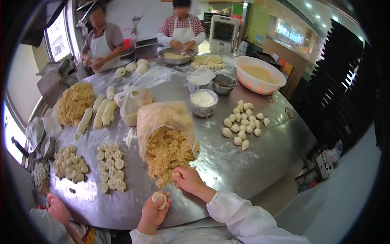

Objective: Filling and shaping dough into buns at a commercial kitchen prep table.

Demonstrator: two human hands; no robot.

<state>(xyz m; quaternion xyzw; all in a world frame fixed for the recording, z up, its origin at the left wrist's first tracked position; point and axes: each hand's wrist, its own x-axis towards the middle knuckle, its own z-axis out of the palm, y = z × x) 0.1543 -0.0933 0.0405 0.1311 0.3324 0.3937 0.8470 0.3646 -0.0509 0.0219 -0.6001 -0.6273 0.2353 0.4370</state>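
Note:
My left hand (pixel 154 207) is closed around a flattened round of pale dough (pixel 159 200) near the metal table's front edge. Up and to the right, my right hand (pixel 188 180) touches the lower right side of a heap of crumbly golden filling (pixel 167 149), with a pinch of it between the fingers. That heap spills from the mouth of a clear plastic bag (pixel 164 114). Left of the bag lie rows of spiral dough pieces (pixel 112 167) and a cluster of small dough lumps (pixel 70 164). Round filled dough balls (pixel 243 122) are scattered on the right.
Dough rolls (pixel 102 113) and a large dough mass (pixel 75 102) lie back left. A bowl of white flour (pixel 204 100), a metal bowl (pixel 224 84) and a big plastic basin (pixel 259 74) stand behind. Two people work across the table (pixel 274 158); another person's gloved hand (pixel 58 209) is at lower left.

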